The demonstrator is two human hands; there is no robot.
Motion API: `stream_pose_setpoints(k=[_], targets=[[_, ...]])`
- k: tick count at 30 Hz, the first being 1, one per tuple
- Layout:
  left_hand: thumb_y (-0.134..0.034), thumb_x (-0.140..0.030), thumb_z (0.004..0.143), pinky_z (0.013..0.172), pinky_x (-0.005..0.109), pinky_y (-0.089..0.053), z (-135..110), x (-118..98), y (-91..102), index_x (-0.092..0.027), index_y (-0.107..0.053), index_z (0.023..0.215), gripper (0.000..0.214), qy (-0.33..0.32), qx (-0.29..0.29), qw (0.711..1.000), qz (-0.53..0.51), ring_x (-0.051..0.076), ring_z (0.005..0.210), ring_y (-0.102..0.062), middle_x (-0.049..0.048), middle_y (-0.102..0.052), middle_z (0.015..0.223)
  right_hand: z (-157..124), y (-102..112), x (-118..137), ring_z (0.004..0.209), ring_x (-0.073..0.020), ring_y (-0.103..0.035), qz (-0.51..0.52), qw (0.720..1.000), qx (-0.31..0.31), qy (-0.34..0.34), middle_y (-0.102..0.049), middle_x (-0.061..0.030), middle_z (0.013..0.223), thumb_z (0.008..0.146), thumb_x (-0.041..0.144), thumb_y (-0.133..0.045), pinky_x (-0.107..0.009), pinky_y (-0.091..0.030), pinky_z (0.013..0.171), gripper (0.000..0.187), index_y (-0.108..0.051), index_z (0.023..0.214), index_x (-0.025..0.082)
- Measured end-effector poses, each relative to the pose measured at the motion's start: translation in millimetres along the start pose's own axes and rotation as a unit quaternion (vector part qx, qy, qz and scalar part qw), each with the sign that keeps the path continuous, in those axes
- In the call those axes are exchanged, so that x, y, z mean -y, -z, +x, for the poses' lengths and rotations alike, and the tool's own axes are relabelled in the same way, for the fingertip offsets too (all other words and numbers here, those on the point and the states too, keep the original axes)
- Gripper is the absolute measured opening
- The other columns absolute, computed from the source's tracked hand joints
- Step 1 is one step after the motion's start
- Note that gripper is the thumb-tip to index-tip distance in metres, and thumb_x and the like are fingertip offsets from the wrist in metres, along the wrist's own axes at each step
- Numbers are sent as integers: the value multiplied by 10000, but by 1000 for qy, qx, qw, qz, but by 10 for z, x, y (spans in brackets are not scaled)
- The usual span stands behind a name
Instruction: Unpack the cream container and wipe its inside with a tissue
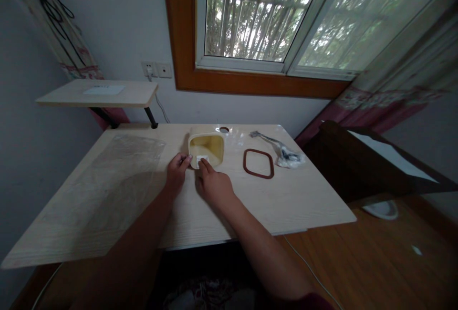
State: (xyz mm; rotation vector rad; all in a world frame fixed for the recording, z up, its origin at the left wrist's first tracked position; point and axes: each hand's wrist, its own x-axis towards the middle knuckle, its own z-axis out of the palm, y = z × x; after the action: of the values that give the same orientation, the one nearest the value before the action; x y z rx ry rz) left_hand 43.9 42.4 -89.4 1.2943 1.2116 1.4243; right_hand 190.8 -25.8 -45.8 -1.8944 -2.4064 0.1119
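Container [206, 149] of pale yellow plastic sits on the light wooden desk [107, 205], near the middle of its far half, with its open side turned up and toward the viewer so the hollow inside shows. Both hands meet at its near rim, so the container lies at about twelve o'clock from them, just beyond the fingertips. A small white tab [201, 160] sits on that near rim. The left hand [176, 172] comes in from seven o'clock; its fingers are curled and rest against the container's near left corner, steadying it rather than closing around it. The right hand [214, 187] comes in from five o'clock with the index finger stretched forward onto the white tab, pressing or pinching it; whether the thumb grips the tab too cannot be told from this angle. At about three o'clock from the container, a little apart, a dark red rubber ring [258, 163] lies flat on the desk. Farther on at two o'clock, a crumpled clear bag [286, 153] holding metal parts lies near the desk's right edge. A clear plastic sheet [118, 176] is spread over the desk's left half, at nine o'clock from the hands. A small wall shelf [96, 93] hangs at ten o'clock, and a window [286, 14] fills the wall behind.
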Motion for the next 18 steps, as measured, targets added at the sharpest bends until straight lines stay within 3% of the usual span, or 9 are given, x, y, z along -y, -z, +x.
stream_pose_setpoints(k=[7, 14, 18], targets=[[-664, -464, 796, 634, 251, -457, -12, -57, -33, -193, -592, 750, 285, 0, -6, 1000, 4, 145, 643, -571, -24, -587, 645, 37, 60, -207, 1011, -280, -730, -30, 998, 14, -59, -310, -179, 1651, 1004, 277, -349, -440, -589, 828, 568, -350, 1562, 170], [-684, -446, 796, 641, 246, -447, 8, 31, -17, -194, -596, 750, 271, -9, 0, 1000, -25, 132, 634, -542, -34, -565, 649, 18, -12, 57, 1003, -274, -728, 5, 1000, -4, 13, -292, -144, 1666, 993, 355, -382, -424, -600, 796, 624, -298, 1586, 180], [-685, -433, 790, 640, 249, -452, -1, 8, -15, -191, -598, 742, 263, -10, 1, 1000, -25, 134, 632, -544, -31, -567, 644, 0, -18, 14, 1012, -271, -728, -3, 1000, -10, 18, -279, -148, 1669, 996, 339, -374, -417, -597, 801, 624, -286, 1593, 181]])
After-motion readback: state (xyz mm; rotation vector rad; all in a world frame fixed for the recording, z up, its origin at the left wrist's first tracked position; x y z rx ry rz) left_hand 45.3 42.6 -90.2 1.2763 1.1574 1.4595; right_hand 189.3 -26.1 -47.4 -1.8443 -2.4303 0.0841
